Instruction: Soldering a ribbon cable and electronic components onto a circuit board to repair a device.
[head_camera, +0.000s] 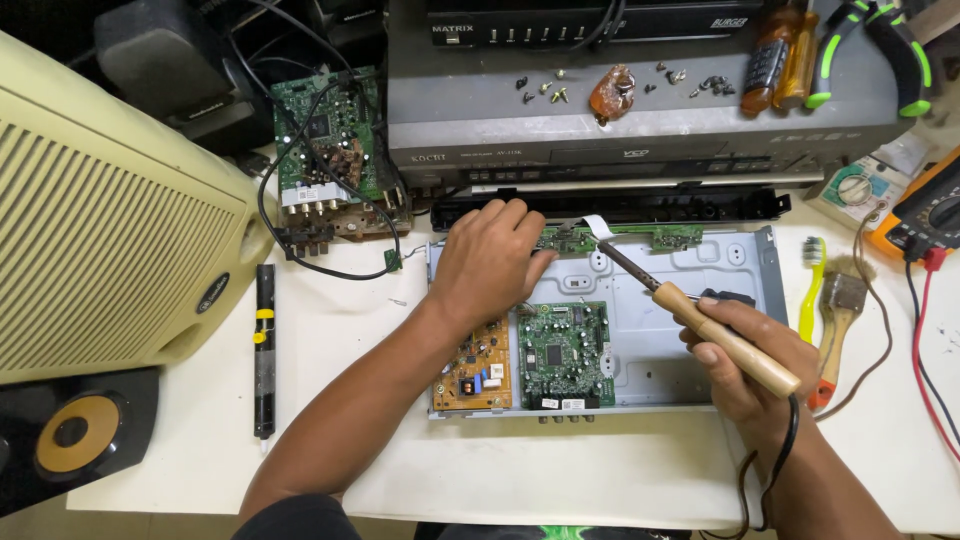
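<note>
Right hand (745, 365) gripping wooden-handled soldering iron (700, 312), left hand (487, 262) flat on narrow green circuit strip (620, 238), metal chassis (690, 330)

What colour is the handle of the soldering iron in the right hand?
Light tan wood; the soldering iron handle shows best in the head view.

Right hand (745, 355) holds soldering iron (700, 315) toward narrow green board (620, 238); left hand (487, 262) steadies it.

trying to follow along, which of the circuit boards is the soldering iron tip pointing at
The narrow green strip board along the chassis's far edge, beside the left hand. The square green board and orange board lie nearer the person.
</note>
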